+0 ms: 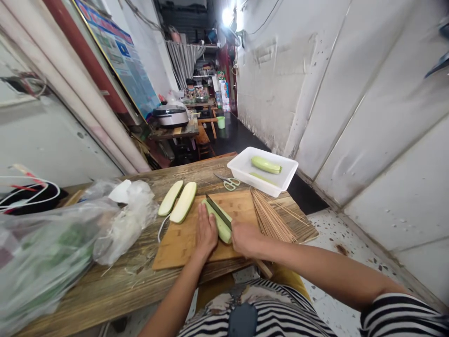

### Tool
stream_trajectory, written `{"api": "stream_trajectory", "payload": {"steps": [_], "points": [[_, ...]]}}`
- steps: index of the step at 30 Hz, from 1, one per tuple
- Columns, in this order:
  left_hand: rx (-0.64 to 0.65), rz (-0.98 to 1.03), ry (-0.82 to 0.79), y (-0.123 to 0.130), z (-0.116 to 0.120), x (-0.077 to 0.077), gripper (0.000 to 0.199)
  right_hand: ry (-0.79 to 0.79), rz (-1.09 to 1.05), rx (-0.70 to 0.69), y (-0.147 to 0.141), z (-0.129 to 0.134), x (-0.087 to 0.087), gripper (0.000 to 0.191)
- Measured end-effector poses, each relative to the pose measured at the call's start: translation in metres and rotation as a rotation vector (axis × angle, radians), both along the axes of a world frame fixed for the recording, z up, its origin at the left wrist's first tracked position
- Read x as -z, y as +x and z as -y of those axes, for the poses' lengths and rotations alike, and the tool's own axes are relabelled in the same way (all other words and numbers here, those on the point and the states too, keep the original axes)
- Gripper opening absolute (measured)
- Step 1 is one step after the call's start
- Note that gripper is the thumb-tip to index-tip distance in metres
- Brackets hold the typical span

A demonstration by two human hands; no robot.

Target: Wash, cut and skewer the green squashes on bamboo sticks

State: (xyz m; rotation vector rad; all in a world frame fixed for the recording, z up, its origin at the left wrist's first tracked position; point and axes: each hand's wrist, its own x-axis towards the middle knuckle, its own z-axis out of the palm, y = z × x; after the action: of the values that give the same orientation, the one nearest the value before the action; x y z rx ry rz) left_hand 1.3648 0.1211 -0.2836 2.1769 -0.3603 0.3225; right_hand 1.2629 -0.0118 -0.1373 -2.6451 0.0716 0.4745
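Note:
A pale green zucchini lies lengthwise on a wooden cutting board. My left hand holds it steady from the left, fingers straight and pressed along its side. In my right hand is a dark-bladed knife, my fingers wrapped round the handle, which they hide. The blade lies along the zucchini's top, pointing away from me; how deep it sits in the flesh I cannot tell. Two zucchini halves, one cut face pale and upward and the other half beside it, rest by the board's far left corner.
A white plastic tray with zucchini stands at the table's far right. Scissors lie before it. Thin wooden skewers spread along the board's right edge. Plastic bags, one with greens inside, cover the table's left side.

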Motion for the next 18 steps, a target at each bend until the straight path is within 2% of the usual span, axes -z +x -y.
{"api": "stream_trajectory", "payload": {"steps": [7, 15, 18], "points": [[-0.004, -0.032, 0.041, -0.001, 0.002, -0.005, 0.063, 0.018, -0.116, -0.064, 0.008, 0.010, 0.007, 0.036], [0.000, 0.004, 0.031, -0.007, -0.005, -0.007, 0.064, -0.071, 0.088, -0.003, -0.011, -0.004, 0.015, 0.036], [-0.006, -0.009, 0.024, -0.006, -0.007, -0.005, 0.064, -0.071, 0.098, 0.010, -0.007, -0.011, 0.016, 0.038]]}}
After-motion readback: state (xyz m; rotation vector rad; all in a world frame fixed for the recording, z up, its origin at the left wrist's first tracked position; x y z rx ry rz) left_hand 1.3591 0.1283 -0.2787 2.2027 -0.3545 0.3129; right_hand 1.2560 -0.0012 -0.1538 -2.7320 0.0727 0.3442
